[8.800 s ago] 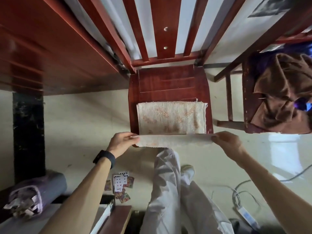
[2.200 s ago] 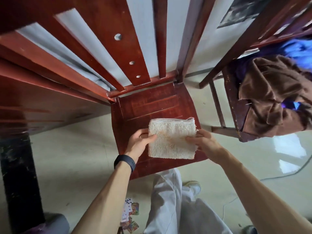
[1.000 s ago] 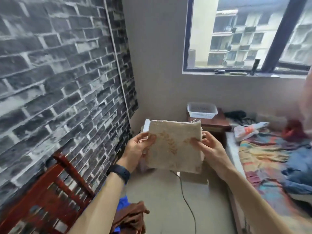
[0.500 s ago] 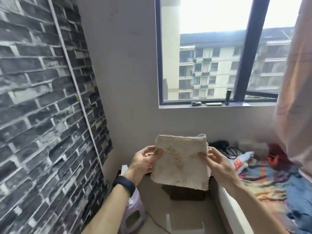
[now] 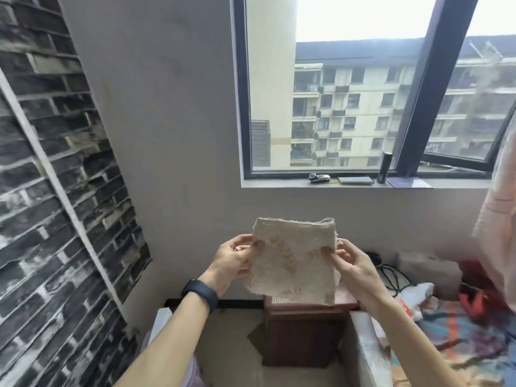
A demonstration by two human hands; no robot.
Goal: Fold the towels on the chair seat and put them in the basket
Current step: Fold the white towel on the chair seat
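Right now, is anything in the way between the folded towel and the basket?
Nothing visible does. The left hand and right hand hold the folded towel in front of the basket, whose edge peeks out below it on the wooden stand. The towel hides the rest.

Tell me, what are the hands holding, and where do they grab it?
A folded towel, held up in the air. The left hand pinches its left edge and the right hand pinches its right edge.

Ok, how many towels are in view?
1. The folded towel, pinched at its sides by the left hand and right hand. Others may be out of view.
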